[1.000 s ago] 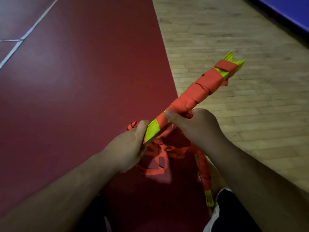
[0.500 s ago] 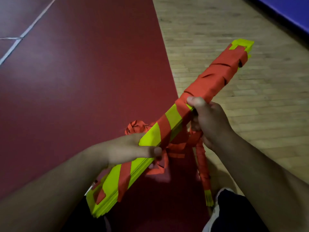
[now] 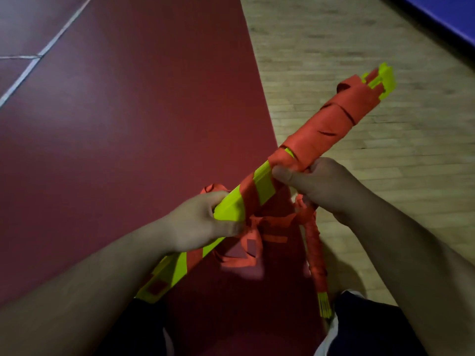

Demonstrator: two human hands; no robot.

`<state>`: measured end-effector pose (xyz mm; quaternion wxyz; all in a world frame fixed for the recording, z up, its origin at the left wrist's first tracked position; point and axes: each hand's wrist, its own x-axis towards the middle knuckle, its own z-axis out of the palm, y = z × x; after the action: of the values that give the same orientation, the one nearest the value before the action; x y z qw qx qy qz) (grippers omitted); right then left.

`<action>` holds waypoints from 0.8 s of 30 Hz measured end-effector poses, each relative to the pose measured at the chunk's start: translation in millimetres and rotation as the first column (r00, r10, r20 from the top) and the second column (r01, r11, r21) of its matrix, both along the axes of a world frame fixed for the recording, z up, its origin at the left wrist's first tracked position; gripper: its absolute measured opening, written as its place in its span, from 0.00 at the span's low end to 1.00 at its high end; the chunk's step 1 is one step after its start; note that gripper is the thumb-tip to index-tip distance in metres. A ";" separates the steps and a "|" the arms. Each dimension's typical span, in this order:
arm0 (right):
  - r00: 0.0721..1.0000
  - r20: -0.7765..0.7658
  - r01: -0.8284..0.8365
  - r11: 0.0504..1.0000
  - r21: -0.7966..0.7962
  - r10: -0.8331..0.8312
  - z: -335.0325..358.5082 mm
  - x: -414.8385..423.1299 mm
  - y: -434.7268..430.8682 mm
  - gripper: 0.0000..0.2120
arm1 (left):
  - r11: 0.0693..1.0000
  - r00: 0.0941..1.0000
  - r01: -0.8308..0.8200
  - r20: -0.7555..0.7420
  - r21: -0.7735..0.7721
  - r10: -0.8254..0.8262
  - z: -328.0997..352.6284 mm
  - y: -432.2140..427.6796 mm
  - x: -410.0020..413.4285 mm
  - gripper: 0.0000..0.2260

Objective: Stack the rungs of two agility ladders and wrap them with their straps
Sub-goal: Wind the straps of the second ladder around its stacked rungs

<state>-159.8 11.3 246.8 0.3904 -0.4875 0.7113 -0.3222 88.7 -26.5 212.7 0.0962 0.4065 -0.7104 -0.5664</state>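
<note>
Red floor: a smooth, matte surface is being crossed by a thin white line at the far left.
Left hand: its fingers are being curled round the lower half of the rung bundle.
Rung bundle: flat, glossy yellow-green slats are being held stacked in the air as one long bar, slanted from lower left to upper right.
Strap: flat orange webbing is being carried in tight overlapping turns on the upper half and in sparse diagonal bands lower down.
Loose webbing: it is being left crumpled on the red floor beneath the bar.
Right hand: the bar's middle is being gripped, the thumb pressed on the wrap's edge.
Second bundle: it is lying orange-wrapped below the right hand, with yellow-green slat ends showing.
Wooden floor: pale narrow planks are being bordered by a blue strip.
</note>
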 end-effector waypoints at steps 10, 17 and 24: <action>0.927 0.375 0.013 0.999 0.047 -0.030 7.6 15.8 7.0 0.22 | 0.819 0.959 0.048 0.256 -0.571 0.123 -7.9 0.7 -2.2 0.21; 0.865 0.416 0.284 0.957 0.053 -0.280 4.2 20.7 6.7 0.18 | 0.824 0.965 0.173 0.259 -0.539 -0.033 -8.8 3.9 -6.5 0.40; 0.808 0.589 0.121 0.978 -0.167 0.001 9.2 21.3 11.9 0.03 | 0.962 0.983 0.181 -0.072 0.206 -0.170 11.7 6.4 -4.0 0.22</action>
<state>-138.5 23.2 255.9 0.5299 -0.3779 0.5362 -0.5376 84.7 -20.1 224.4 0.0209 0.3344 -0.6763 -0.6560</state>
